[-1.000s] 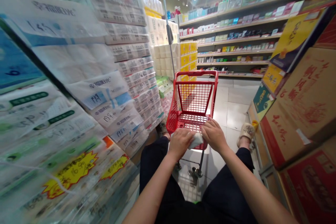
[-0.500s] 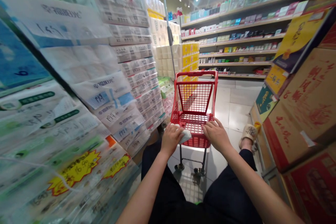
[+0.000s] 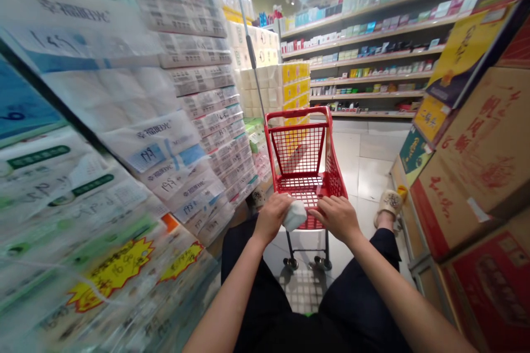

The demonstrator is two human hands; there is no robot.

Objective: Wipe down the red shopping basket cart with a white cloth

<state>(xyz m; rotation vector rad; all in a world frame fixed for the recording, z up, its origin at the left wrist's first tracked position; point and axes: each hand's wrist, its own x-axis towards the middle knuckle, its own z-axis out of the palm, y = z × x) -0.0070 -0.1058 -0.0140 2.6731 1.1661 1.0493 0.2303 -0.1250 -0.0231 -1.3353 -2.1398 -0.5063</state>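
Observation:
A small red shopping cart (image 3: 298,175) with a grid basket and dark wheels stands between my legs. At the left of its near rim, my left hand (image 3: 271,217) is closed around a white cloth (image 3: 295,216), which bunches out past the fingers and lies against the rim. My right hand (image 3: 337,217) curls its fingers over the right part of the same rim, thumb pointing inward. The basket's visible floor bears no goods. Parts of the rim are hidden under both hands and the cloth.
Wrapped tissue packs (image 3: 165,165) are stacked high on the left. A thin metal pole (image 3: 244,22) leans before them. Cardboard cartons (image 3: 484,149) line the right side, close to my clog (image 3: 390,203). Shelves of small goods (image 3: 372,49) stand at the back, beyond a tiled floor (image 3: 370,168).
The cart has turned slightly, its far end swinging left, so its right inner side shows more. More of the white cloth is visible beside my left hand. My view has shifted a little.

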